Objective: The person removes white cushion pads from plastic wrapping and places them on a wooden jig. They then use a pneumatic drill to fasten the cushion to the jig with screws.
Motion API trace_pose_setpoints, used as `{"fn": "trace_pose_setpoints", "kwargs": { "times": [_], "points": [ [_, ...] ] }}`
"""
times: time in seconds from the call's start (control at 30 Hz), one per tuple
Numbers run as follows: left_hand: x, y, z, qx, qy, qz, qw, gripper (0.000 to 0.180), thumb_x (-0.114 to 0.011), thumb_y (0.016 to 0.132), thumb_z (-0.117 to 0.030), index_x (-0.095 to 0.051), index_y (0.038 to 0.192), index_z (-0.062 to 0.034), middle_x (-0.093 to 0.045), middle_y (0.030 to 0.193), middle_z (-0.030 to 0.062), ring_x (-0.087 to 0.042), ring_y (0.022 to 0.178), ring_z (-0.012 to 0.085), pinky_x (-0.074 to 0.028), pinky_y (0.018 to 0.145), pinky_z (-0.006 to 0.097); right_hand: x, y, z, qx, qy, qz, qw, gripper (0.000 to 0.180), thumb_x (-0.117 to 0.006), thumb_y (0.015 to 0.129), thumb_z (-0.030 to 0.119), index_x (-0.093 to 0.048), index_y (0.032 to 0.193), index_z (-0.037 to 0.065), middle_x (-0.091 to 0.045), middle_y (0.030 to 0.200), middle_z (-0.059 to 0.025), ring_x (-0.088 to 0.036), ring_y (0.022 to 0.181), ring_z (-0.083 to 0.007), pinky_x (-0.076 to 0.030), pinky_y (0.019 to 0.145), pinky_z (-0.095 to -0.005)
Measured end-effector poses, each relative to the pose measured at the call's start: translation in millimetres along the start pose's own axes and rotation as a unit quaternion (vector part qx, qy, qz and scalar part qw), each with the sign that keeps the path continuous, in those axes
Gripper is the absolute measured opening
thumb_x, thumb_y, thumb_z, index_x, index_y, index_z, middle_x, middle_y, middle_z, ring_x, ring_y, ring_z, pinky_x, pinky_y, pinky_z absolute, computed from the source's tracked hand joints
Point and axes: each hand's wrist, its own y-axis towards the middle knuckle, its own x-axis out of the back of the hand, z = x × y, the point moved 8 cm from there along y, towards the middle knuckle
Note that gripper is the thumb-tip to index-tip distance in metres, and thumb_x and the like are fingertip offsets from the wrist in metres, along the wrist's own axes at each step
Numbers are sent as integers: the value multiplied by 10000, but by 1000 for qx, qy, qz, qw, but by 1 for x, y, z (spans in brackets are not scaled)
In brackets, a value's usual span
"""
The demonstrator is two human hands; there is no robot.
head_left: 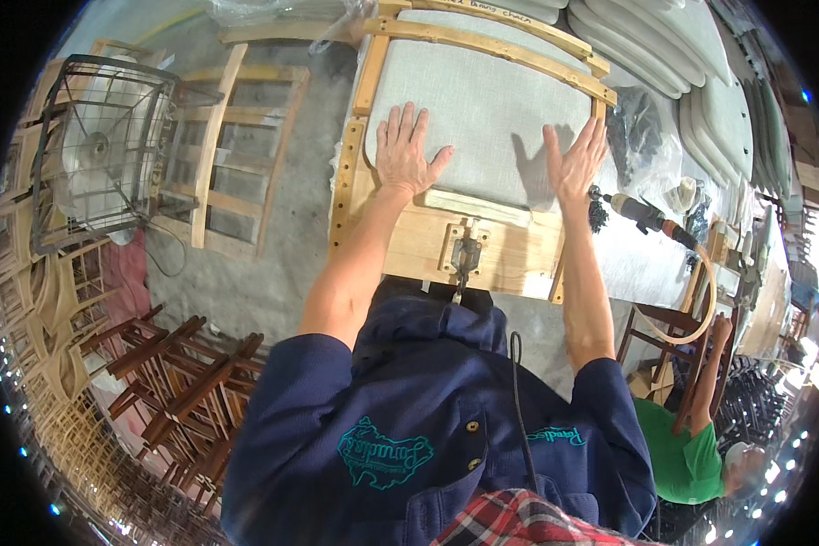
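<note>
A light grey upholstered panel (pixel 482 100) lies flat inside a wooden jig (pixel 356 136). Near its lower left corner my left hand (pixel 408 153) is spread open, fingers and thumb apart, holding nothing. My right hand (pixel 575 166) is over the panel's right edge, fingers stretched out and thumb apart, also holding nothing. A shadow falls on the fabric beside it; whether the palm touches cannot be told. A metal toggle clamp (pixel 465 255) is fixed to the jig's near board (pixel 519 250), between my forearms. Just right of my right wrist lies a power driver (pixel 642 211) with a hose.
Stacked grey cushioned panels (pixel 642 41) stand at the far right, beside a clear plastic bag (pixel 646 136). Left are a caged fan (pixel 100 146) and a wooden frame (pixel 237 155). Dark wooden chair frames (pixel 187 382) lie lower left. A person in a green shirt (pixel 682 450) works lower right.
</note>
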Motion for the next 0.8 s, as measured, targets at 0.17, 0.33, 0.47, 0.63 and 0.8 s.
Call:
{"fn": "trace_pose_setpoints", "kwargs": {
  "times": [0.17, 0.33, 0.47, 0.63, 0.8],
  "points": [
    [4, 4, -5, -18, 15, 0, 1000, 856, -518, 924, -663, -429, 1547, -83, -358, 1621, 204, -267, 1517, 403, -182, 1236, 572, -56, -37, -36, -79, -69, 139, 985, 1226, -458, 871, 827, -157, 1581, -126, -135, 1666, -317, -59, 1580, -407, -30, 1256, -603],
    [2, 5, -4, -18, 10, -3, 1000, 852, -576, 909, -633, -427, 1543, -83, -350, 1621, 214, -272, 1511, 431, -192, 1225, 586, -56, -27, -29, -76, -66, 158, 982, 1204, -464, 889, 818, -169, 1580, -122, -140, 1661, -325, -62, 1578, -416, -31, 1251, -617],
    [5, 3, -4, -12, 5, 5, 1000, 850, -564, 916, -640, -427, 1545, -84, -349, 1622, 214, -267, 1512, 432, -188, 1228, 585, -32, -5, 6, -21, 0, 42, 999, 1185, -470, 903, 807, -171, 1583, -116, -153, 1661, -318, -73, 1579, -406, -34, 1256, -609],
    [2, 5, -6, -16, 6, 7, 1000, 857, -555, 921, -645, -422, 1545, -72, -326, 1631, 221, -258, 1514, 432, -184, 1229, 591, -74, -27, -4, -41, -92, 136, 986, 1175, -425, 902, 820, -183, 1587, -103, -161, 1668, -295, -72, 1580, -399, -56, 1266, -582],
    [-4, 5, -2, -10, 10, 25, 1000, 911, -523, 927, -692, -392, 1563, -53, -273, 1653, 236, -191, 1542, 433, -142, 1239, 604, -71, -26, 1, -51, -64, 141, 987, 1194, -430, 886, 832, -185, 1587, -103, -155, 1672, -293, -58, 1582, -398, -55, 1263, -585]
  ]
}}
